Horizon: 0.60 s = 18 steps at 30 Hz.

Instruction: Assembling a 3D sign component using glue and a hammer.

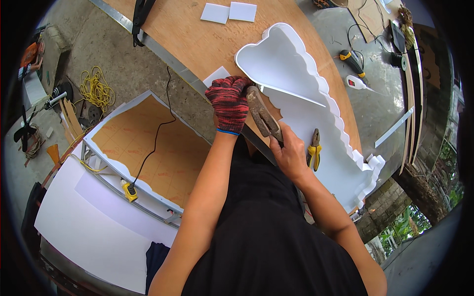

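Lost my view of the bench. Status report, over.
Left hand, gloved, presses white scalloped tray. Right hand grips rusty tool at its rim. Yellow-handled pliers lie beside the right hand.

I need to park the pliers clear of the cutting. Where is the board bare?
Bare plywood lies between the two white cards and the metal straightedge. It is crowded near the gloved left hand, the right hand with its cutter, and the scalloped white tray.

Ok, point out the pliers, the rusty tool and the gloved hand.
pliers (pixel 314 148), head view, yellow handles
rusty tool (pixel 261 114), head view, middle of its shaft
left hand (pixel 229 98), head view, back of the glove
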Motion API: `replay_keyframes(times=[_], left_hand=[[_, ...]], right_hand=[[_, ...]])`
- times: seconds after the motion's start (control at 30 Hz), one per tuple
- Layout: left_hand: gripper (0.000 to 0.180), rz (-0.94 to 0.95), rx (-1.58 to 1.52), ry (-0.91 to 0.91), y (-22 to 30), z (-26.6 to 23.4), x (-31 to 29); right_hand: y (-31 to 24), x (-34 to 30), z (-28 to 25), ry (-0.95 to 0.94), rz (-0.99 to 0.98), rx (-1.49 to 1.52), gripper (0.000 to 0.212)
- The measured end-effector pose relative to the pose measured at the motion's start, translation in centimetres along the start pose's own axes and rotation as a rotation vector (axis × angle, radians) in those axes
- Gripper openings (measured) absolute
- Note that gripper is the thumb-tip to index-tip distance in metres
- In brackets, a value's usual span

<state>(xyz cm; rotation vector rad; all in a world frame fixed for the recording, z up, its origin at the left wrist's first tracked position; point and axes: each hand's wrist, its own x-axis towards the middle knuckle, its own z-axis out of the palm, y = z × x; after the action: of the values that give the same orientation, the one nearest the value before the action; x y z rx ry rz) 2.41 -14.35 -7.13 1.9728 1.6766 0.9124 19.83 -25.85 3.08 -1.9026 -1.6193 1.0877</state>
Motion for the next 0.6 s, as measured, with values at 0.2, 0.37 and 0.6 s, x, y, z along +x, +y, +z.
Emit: replay_keyframes(times=[0.2, 0.37, 0.6], left_hand=[[0.024, -0.052, 0.008, -0.034, 0.6, -0.3, 0.1], [0.024, -0.050, 0.081, -0.028, 1.0, -0.5, 0.1], [0.022, -0.029, 0.059, -0.014, 0.6, -0.1, 0.2]], right_hand=[[0.5, 0.6, 0.2, 0.019, -0.034, -0.032, 0.042], [0.0, 0.4, 0.1, 0.048, -0.055, -0.024, 0.042], [-0.1, 0.5, 0.4, 0.021, 0.009, -0.006, 0.040]])
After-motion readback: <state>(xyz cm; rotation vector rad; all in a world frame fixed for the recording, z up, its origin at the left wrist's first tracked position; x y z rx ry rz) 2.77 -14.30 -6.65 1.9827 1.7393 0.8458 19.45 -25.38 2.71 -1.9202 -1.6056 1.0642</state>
